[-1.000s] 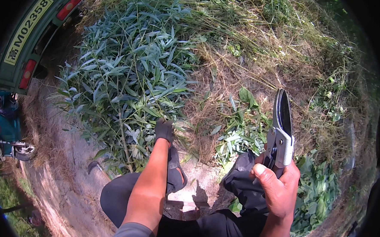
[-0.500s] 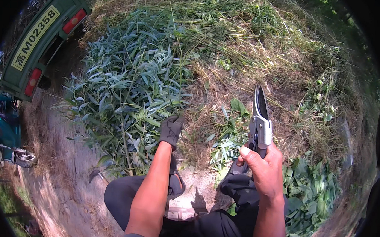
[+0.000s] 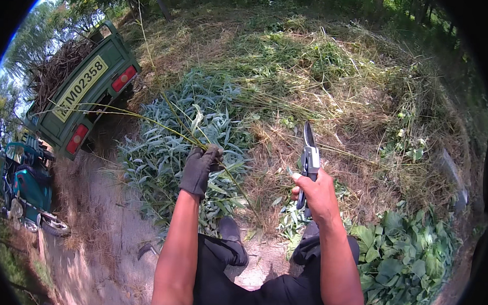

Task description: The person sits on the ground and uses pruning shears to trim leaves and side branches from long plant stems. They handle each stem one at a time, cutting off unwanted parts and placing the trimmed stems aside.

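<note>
In a dark glove, my left hand [image 3: 199,169] grips thin yellow-green, mostly bare stems [image 3: 168,127] that fan out up and to the left, with one running down rightward. Behind it lies a heap of grey-green narrow-leaved branches [image 3: 152,164]. My bare right hand [image 3: 318,194] is wrapped round the handles of silver-and-black pruning shears [image 3: 310,156], which point upward to the right of the stems. Whether the blades are fully closed I cannot tell. Below the shears, loose cut leaves [image 3: 291,218] lie on dry grass between my hands.
A green trailer [image 3: 63,121] loaded with dead sticks stands at upper left, with a teal scooter [image 3: 35,191] below it. A sickle [image 3: 146,249] lies on dusty ground by my left leg. Broad-leaved cuttings [image 3: 398,254] are piled at right; cut grass and trees lie beyond.
My left hand has risen and now lifts thin stems above the leaf heap. The shears in my right hand have shifted left. The view has tilted up, showing more trailer and trees.
</note>
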A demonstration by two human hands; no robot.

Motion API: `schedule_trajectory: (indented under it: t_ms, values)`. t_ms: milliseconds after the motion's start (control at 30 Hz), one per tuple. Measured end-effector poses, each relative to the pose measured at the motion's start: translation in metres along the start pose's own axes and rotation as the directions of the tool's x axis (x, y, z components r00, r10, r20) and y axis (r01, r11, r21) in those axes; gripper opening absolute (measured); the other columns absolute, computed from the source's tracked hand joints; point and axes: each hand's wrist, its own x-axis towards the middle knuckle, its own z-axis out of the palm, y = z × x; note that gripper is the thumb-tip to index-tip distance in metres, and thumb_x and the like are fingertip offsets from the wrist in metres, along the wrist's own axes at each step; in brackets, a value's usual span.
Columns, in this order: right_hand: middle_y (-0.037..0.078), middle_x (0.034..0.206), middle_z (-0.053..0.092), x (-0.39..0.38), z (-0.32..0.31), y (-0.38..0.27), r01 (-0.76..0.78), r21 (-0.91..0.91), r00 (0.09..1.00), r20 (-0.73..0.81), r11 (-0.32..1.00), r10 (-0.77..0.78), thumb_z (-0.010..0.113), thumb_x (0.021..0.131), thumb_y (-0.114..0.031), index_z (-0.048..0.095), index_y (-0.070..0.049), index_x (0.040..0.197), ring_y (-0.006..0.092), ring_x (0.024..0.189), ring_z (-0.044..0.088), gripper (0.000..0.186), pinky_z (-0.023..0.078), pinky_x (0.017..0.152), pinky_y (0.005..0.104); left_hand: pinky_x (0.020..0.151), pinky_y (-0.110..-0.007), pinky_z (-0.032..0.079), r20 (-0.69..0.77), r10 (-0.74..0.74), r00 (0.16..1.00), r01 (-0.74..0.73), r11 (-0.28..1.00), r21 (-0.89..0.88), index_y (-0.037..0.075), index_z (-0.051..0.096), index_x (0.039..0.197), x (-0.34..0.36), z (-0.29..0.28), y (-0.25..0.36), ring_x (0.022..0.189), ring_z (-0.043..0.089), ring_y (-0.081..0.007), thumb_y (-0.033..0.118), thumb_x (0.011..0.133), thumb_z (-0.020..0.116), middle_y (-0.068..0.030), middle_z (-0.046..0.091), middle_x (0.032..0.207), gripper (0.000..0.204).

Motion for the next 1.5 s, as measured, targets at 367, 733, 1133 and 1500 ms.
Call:
schedule_trajectory:
  t_ms: [367,733,1133,1500]
  values:
    - [0.003,0.074,0.057,0.006,0.014,0.019,0.148,-0.522,0.957,0.290,0.840,0.012,0.067,0.086,-0.023,0.056,0.001,0.095,0.0135,0.067,0.052,0.028,0.045,0.063,0.0314,0.076,-0.033,0.059,0.111,0.051,0.993,-0.040,0.994,-0.100,0.000,0.061,0.119,-0.003,0.008,-0.016,0.079,0.069,-0.0171,0.019,0.098,0.063,-0.0082,0.069,0.092,0.029]
    - [0.022,0.131,0.057,0.017,0.034,0.040,0.356,-0.512,0.893,0.434,0.782,-0.123,0.065,0.088,-0.024,0.042,0.002,0.144,0.0271,0.121,0.053,0.066,0.038,0.106,0.0353,0.063,-0.028,0.048,0.007,0.247,0.969,-0.232,0.899,0.371,0.004,0.070,0.098,0.011,0.009,-0.013,0.066,0.057,-0.0108,0.023,0.098,0.064,-0.0043,0.066,0.077,0.020]
    - [0.019,0.120,0.061,0.023,0.037,0.047,0.331,-0.574,0.922,0.367,0.749,-0.126,0.064,0.088,-0.025,0.046,0.001,0.140,0.0251,0.112,0.057,0.061,0.042,0.101,0.0351,0.055,-0.021,0.039,0.158,0.295,0.942,-0.333,0.878,0.344,0.005,0.070,0.106,-0.002,0.014,-0.011,0.062,0.049,-0.0046,0.026,0.100,0.062,0.0028,0.060,0.075,0.024]
    - [0.009,0.083,0.058,0.017,0.040,0.036,0.180,-0.597,0.960,0.281,0.782,-0.007,0.064,0.088,-0.025,0.054,0.005,0.120,0.0194,0.079,0.054,0.044,0.047,0.075,0.0357,0.048,-0.025,0.049,0.119,0.068,0.991,-0.102,0.947,0.305,0.005,0.065,0.110,-0.006,0.020,-0.008,0.065,0.063,-0.0099,0.032,0.101,0.057,-0.0037,0.065,0.080,0.029]
